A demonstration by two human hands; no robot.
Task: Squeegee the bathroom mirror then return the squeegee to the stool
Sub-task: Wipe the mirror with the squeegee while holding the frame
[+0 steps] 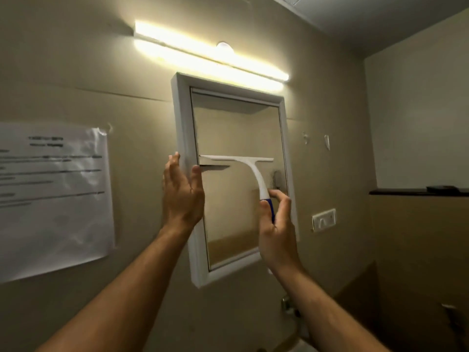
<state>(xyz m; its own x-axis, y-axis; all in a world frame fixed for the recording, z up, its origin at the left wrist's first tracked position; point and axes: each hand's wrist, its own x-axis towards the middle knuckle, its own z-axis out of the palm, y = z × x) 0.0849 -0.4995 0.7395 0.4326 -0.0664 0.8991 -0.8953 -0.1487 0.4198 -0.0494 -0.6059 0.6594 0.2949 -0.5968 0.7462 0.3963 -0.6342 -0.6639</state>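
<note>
A white-framed mirror [236, 128] hangs on the beige wall under a lit tube light. A white squeegee [243, 161] with a blue grip lies with its blade flat across the glass at mid height, blade horizontal. My right hand [276, 229] grips the blue end of its handle from below. My left hand [181, 196] is open, fingers spread, resting on the left side of the mirror's frame. The stool is out of view.
A laminated paper notice [53, 196] is taped to the wall at the left. A switch plate [324, 220] sits right of the mirror, and a dark ledge [416, 192] runs along the right wall. A tap [288, 304] and part of a basin show below.
</note>
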